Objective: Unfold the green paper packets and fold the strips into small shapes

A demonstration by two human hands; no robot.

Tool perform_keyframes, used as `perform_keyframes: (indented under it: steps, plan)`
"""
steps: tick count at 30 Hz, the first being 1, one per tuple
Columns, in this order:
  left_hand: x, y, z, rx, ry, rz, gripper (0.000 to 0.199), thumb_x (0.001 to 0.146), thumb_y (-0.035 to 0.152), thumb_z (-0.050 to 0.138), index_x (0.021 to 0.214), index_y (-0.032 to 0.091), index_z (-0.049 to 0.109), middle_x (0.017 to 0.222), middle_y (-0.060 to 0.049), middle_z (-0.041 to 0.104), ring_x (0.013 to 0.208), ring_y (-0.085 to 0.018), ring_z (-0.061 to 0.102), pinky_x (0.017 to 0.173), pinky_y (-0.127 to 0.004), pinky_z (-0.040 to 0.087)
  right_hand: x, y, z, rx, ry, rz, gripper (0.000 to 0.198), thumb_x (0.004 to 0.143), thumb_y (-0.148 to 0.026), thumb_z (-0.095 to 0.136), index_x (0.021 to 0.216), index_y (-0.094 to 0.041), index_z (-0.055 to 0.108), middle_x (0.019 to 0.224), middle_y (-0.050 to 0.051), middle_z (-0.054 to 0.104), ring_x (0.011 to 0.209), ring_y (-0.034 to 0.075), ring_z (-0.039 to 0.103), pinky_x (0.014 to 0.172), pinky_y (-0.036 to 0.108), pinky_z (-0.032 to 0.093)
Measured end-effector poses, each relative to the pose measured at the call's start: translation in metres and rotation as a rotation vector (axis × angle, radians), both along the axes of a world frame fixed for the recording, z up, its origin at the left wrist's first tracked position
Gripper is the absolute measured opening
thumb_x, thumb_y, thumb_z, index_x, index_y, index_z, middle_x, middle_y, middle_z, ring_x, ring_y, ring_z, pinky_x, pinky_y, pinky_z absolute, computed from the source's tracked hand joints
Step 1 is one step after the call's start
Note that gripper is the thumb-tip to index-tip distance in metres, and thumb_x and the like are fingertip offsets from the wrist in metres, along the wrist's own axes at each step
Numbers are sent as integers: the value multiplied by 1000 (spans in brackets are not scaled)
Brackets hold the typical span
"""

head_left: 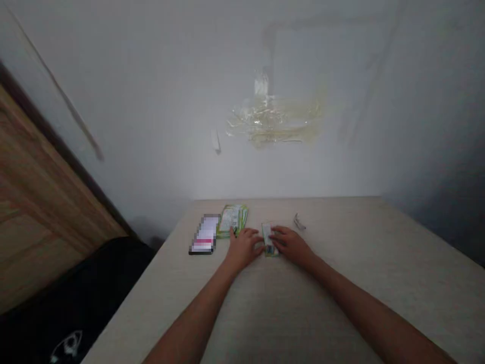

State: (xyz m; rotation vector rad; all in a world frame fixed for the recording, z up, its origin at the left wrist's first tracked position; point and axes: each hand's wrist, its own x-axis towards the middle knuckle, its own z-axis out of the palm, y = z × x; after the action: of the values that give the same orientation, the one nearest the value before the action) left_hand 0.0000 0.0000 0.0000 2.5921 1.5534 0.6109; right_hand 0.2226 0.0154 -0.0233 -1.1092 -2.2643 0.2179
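A narrow green-and-white printed packet (267, 231) lies flat on the table between my two hands. My left hand (244, 246) rests at its left side, fingers spread, with the fingertips reaching the packet's edge. From the right, my right hand (291, 244) lays its outstretched fingers over the packet's right edge and covers part of it. Whether either thumb goes under the packet is too blurred to tell. Just beyond my left hand is a small pile of similar green-and-white packets (232, 218), its near end partly behind that hand.
Left of the pile lies a phone (205, 234) with a lit, pixelated screen. A small crumpled scrap (298, 221) sits beyond my right hand. The pale table (341, 222) meets a wall (159, 101) bearing peeling tape (276, 121). Something black (76, 283) stands at the table's left.
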Motion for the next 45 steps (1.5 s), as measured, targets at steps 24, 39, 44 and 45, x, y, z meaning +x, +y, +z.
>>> perform_keyframes:
  steps: [24, 39, 44, 45]
  plan:
    - [0, 2, 2, -9, 25, -89, 23, 87, 42, 60, 109, 37, 67, 129, 3, 64, 133, -28, 43, 111, -73, -1, -1, -1, -1, 2, 8, -31, 26, 89, -24, 58, 111, -22, 73, 128, 11, 63, 119, 23, 58, 106, 40, 44]
    - [0, 6, -1, -37, -4, -84, 30, 88, 43, 58, 116, 35, 60, 124, 1, 67, 135, -27, 41, 111, -72, -7, -2, -3, 2, -11, -14, -46, 27, 89, -23, 57, 111, -23, 73, 128, 10, 63, 119, 23, 58, 106, 40, 43]
    - [0, 9, 0, -18, 11, -92, 21, 89, 42, 58, 106, 35, 67, 124, 3, 67, 135, -27, 41, 111, -71, -9, -1, -3, 1, -14, -10, -44, 28, 89, -24, 57, 112, -23, 72, 129, 10, 63, 119, 23, 58, 106, 40, 43]
    - [1, 10, 1, -12, 17, -94, 20, 89, 41, 57, 105, 34, 68, 124, 3, 67, 135, -27, 40, 111, -71, -10, -1, -3, 1, -12, -6, -43, 27, 90, -24, 57, 112, -23, 72, 129, 10, 63, 119, 23, 58, 105, 41, 44]
